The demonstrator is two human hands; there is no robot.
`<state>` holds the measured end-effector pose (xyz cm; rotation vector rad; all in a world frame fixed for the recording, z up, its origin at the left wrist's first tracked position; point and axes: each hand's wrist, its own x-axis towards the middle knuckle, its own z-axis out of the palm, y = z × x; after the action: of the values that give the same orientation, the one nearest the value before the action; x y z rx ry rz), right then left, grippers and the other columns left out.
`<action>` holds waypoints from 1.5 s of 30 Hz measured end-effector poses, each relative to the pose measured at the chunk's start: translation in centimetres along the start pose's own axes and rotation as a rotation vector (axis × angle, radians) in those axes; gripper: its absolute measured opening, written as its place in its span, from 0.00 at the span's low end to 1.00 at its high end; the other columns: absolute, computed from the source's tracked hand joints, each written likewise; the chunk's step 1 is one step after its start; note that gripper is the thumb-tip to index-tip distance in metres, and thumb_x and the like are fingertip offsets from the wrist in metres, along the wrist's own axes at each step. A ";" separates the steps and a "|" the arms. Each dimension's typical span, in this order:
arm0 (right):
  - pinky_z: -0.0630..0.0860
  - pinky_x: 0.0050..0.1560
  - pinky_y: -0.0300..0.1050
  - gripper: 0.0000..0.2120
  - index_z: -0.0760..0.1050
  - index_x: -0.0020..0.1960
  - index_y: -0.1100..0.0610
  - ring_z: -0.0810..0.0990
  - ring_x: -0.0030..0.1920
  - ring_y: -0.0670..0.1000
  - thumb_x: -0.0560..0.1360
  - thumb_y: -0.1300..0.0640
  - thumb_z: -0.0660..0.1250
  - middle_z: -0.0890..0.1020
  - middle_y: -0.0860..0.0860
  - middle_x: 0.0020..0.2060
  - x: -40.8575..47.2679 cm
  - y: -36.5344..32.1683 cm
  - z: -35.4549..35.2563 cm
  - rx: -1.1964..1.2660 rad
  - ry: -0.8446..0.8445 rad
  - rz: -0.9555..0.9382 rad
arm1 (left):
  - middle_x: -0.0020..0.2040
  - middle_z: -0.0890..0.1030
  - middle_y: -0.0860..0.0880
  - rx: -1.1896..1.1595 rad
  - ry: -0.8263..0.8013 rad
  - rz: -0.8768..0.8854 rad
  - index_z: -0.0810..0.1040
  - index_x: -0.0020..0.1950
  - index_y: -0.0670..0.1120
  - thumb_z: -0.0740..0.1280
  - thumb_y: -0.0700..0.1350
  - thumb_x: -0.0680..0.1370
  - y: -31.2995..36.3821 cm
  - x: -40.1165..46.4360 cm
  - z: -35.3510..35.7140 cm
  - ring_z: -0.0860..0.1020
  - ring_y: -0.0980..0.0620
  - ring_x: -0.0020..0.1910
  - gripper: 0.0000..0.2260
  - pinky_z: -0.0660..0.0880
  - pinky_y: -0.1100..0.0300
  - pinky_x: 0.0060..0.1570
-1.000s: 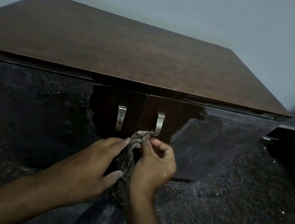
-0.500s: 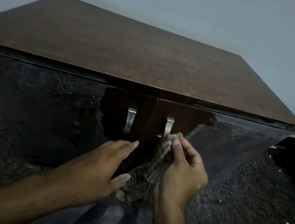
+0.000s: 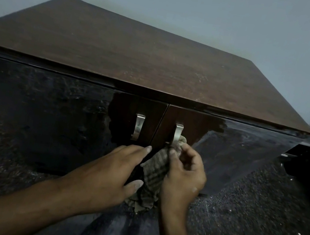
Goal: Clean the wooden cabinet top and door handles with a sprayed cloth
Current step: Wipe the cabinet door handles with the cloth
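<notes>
Against a pale grey wall (image 3: 230, 16) stands the wooden cabinet, its broad brown top (image 3: 139, 58) running lengthwise from left to right and narrowing toward the far edge. Below the top's front lip, two glossy dark doors meet at a seam near the middle; the left door (image 3: 46, 119) and right door (image 3: 227, 146) both mirror the speckled dark floor (image 3: 256, 218).

Reaching in from below, the left hand (image 3: 106, 175) lies flat on the left door beside the seam, fingers straight and pointing up toward the handles, holding nothing. The right hand (image 3: 183, 176) has its thumb and curled fingers pinching a striped cloth (image 3: 154, 177). This cloth hangs in a bunched strip, its long axis running up and slightly right, with the loose lower end by the left thumb and the upper end pressed against the lower part of the right handle (image 3: 177, 133).

Both metal handles are upright bars, long axis vertical; the left handle (image 3: 138, 127) stands bare, just beside the seam.
</notes>
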<state>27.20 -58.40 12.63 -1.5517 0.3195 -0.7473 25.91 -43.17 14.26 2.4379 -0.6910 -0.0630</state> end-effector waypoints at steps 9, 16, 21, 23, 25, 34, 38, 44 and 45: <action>0.70 0.47 0.23 0.15 0.80 0.48 0.49 0.75 0.48 0.37 0.79 0.70 0.65 0.73 0.48 0.47 3.0 -2.3 -1.7 -0.339 -0.419 -0.087 | 0.74 0.55 0.66 0.006 -0.019 -0.009 0.47 0.79 0.56 0.63 0.56 0.79 0.1 0.0 -0.1 0.52 0.74 0.67 0.34 0.54 0.79 0.60; 0.81 0.49 0.53 0.11 0.85 0.49 0.58 0.84 0.44 0.56 0.81 0.65 0.63 0.87 0.56 0.44 4.5 -3.9 -1.8 0.016 -0.447 0.368 | 0.73 0.54 0.67 -0.023 -0.016 -0.001 0.46 0.79 0.57 0.63 0.57 0.79 0.7 -0.1 -0.6 0.51 0.75 0.66 0.34 0.55 0.80 0.57; 0.80 0.41 0.39 0.10 0.84 0.48 0.55 0.85 0.41 0.48 0.80 0.65 0.65 0.87 0.51 0.41 2.2 -3.2 -1.1 0.016 -0.222 0.297 | 0.74 0.55 0.66 -0.008 0.012 0.008 0.48 0.79 0.56 0.63 0.57 0.79 0.4 -0.1 -0.6 0.53 0.73 0.68 0.34 0.56 0.77 0.61; 0.79 0.42 0.35 0.09 0.83 0.48 0.52 0.86 0.42 0.44 0.79 0.64 0.68 0.87 0.50 0.42 1.1 -1.8 -1.0 -0.104 -0.186 0.232 | 0.74 0.55 0.65 -0.011 0.019 0.009 0.48 0.79 0.56 0.64 0.56 0.79 0.5 -0.2 -0.7 0.53 0.73 0.68 0.34 0.55 0.79 0.61; 0.79 0.41 0.36 0.09 0.83 0.47 0.51 0.86 0.41 0.43 0.78 0.64 0.69 0.88 0.51 0.42 1.3 -1.9 -1.1 -0.039 -0.185 0.280 | 0.74 0.55 0.66 -0.011 0.020 0.018 0.47 0.79 0.56 0.63 0.56 0.79 0.6 -0.1 -0.7 0.52 0.74 0.67 0.34 0.55 0.81 0.59; 0.80 0.52 0.44 0.09 0.83 0.47 0.50 0.84 0.49 0.44 0.78 0.64 0.70 0.85 0.47 0.45 2.4 -2.8 -0.4 -0.150 -0.055 -0.065 | 0.74 0.54 0.66 -0.015 0.007 0.012 0.47 0.79 0.57 0.63 0.57 0.79 0.4 -0.2 -0.6 0.51 0.75 0.66 0.34 0.56 0.81 0.57; 0.77 0.50 0.33 0.09 0.83 0.49 0.53 0.81 0.48 0.40 0.78 0.66 0.69 0.82 0.46 0.46 1.1 -1.2 -0.7 -0.348 -0.107 -0.129 | 0.74 0.55 0.66 -0.015 0.023 0.013 0.48 0.79 0.57 0.63 0.56 0.79 0.3 -0.2 -0.7 0.52 0.74 0.67 0.34 0.56 0.79 0.59; 0.74 0.34 0.31 0.06 0.86 0.40 0.55 0.83 0.35 0.40 0.75 0.58 0.74 0.85 0.46 0.32 1.8 -2.3 -1.9 -0.482 -0.332 0.138 | 0.73 0.55 0.66 -0.012 0.048 0.015 0.48 0.79 0.56 0.64 0.56 0.79 0.1 -0.6 -1.1 0.53 0.73 0.68 0.34 0.57 0.78 0.61; 0.77 0.37 0.35 0.05 0.86 0.39 0.54 0.84 0.36 0.40 0.73 0.58 0.76 0.86 0.45 0.32 1.4 -2.5 -1.9 -0.419 -0.336 0.189 | 0.73 0.56 0.66 -0.017 0.054 0.012 0.48 0.79 0.56 0.64 0.56 0.79 0.1 -0.7 -1.2 0.55 0.72 0.68 0.34 0.58 0.77 0.62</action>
<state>26.47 -60.36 15.35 -1.9752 0.3806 -0.2705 25.53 -42.26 15.20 2.4102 -0.6788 0.0015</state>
